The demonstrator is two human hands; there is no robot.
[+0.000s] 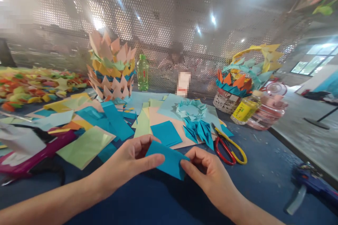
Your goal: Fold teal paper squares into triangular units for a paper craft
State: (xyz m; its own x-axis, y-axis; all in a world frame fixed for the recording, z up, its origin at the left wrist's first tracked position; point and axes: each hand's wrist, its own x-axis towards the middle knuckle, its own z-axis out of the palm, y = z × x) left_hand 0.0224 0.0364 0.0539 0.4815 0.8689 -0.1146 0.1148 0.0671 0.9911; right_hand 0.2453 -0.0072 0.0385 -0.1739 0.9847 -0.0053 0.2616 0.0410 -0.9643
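Above the front of the dark blue table, a blue sheet of paper (169,161) is held between both hands, tilted down to the right. My left hand (137,156) pinches its left end, thumb on top and fingers behind. At the right end my right hand (198,167) grips the edge between thumb and fingers. Just behind lies a stack of blue paper squares (166,133). Folded blue paper pieces (199,132) and a light blue ring of folded paper (191,109) lie farther back. Scissors (229,147) with red and yellow handles rest right of them.
Loose coloured sheets (86,146) and a purple glue gun (34,154) lie left; a blue glue gun (314,186) lies right. A tall paper basket (112,74), a green bottle (143,72), a yellow-labelled bottle (244,110) and a pink jug (271,109) stand behind.
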